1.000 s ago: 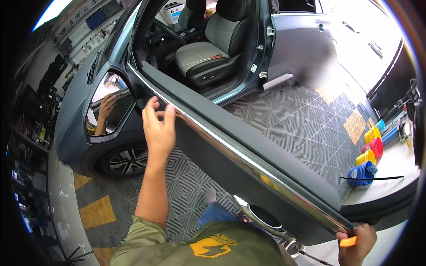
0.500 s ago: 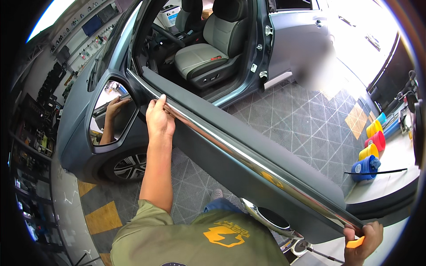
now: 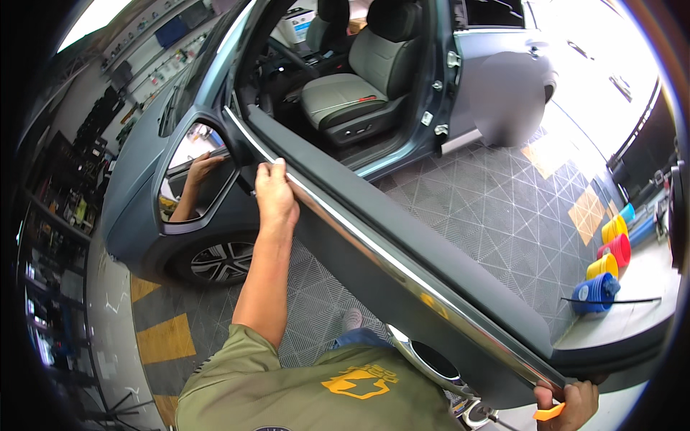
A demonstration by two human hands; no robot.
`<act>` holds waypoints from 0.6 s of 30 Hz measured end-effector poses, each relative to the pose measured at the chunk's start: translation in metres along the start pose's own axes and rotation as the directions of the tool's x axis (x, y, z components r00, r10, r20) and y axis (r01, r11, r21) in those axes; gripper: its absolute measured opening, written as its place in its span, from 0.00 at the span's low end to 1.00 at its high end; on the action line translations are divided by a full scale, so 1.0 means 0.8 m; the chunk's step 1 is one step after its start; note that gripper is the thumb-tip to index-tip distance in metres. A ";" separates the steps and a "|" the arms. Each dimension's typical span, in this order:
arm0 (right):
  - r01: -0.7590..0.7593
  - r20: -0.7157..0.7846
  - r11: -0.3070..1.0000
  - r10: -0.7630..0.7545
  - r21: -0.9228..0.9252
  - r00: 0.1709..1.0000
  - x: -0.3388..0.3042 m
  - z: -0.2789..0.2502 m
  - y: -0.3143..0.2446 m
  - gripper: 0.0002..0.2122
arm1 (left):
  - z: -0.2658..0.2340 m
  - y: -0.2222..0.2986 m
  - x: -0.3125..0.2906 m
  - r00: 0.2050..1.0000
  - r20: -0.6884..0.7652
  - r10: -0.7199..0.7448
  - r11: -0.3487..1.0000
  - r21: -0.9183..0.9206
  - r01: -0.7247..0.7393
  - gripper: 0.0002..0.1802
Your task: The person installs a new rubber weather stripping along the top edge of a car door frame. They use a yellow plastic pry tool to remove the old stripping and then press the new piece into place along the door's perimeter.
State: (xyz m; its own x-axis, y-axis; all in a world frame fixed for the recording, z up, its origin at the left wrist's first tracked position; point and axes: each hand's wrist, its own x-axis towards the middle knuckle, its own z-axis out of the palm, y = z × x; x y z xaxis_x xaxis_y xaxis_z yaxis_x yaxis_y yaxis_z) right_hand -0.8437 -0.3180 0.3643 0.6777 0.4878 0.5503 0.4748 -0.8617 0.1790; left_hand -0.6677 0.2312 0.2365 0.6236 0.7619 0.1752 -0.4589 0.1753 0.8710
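Note:
A long shiny chrome trim strip (image 3: 374, 248) runs along the top outer edge of the open grey car door (image 3: 345, 255). My left hand (image 3: 275, 197) is closed over the strip near its front end, by the side mirror (image 3: 198, 176), with the thumb on top. At the rear end of the door, my right hand (image 3: 575, 408) has its fingers curled at the strip's end. A small flat orange tool (image 3: 549, 412) is held in that hand and sticks out from it. Whether the strip is lifted off the door there cannot be made out.
The car seat (image 3: 352, 93) shows through the door opening. Yellow, red and blue buckets (image 3: 595, 291) stand along the right wall on patterned floor tiles (image 3: 474, 187). The door handle (image 3: 424, 359) lies close to my body. The front wheel (image 3: 223, 262) is at left.
The whole view has shifted slightly, so the car sits a little further right. Both hands stay at the same ends of the trim strip, the orange tool still in my right hand.

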 end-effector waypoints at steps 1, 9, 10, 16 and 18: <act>-0.016 -0.008 1.000 0.016 -0.003 1.000 0.004 0.002 -0.001 0.19 | -0.001 -0.001 0.003 0.999 0.032 0.011 1.000 0.020 -0.012 0.06; 0.026 0.076 0.994 -0.018 -0.109 0.997 0.007 -0.007 0.009 0.17 | 0.003 0.017 -0.005 0.998 0.003 -0.059 0.996 0.070 0.059 0.07; 0.031 0.032 0.993 -0.027 -0.115 0.999 0.002 -0.004 0.014 0.17 | 0.003 0.020 -0.007 0.998 0.012 -0.059 0.995 0.087 0.058 0.08; -0.080 -0.065 0.996 0.077 -0.047 0.995 0.015 0.006 -0.007 0.20 | 0.021 0.033 -0.003 0.987 0.028 -0.157 0.979 0.134 0.152 0.09; -0.106 0.141 0.992 0.114 -0.067 0.983 0.014 0.000 -0.013 0.20 | 0.008 0.030 0.005 0.993 0.012 -0.120 0.980 0.163 0.117 0.09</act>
State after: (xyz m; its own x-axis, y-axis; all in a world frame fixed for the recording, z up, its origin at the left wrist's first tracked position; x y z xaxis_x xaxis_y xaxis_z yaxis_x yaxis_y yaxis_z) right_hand -0.8410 -0.3036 0.3682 0.8000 0.4010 0.4464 0.3616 -0.9158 0.1745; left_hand -0.6723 0.2348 0.2612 0.6818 0.7277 0.0746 -0.2734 0.1589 0.9487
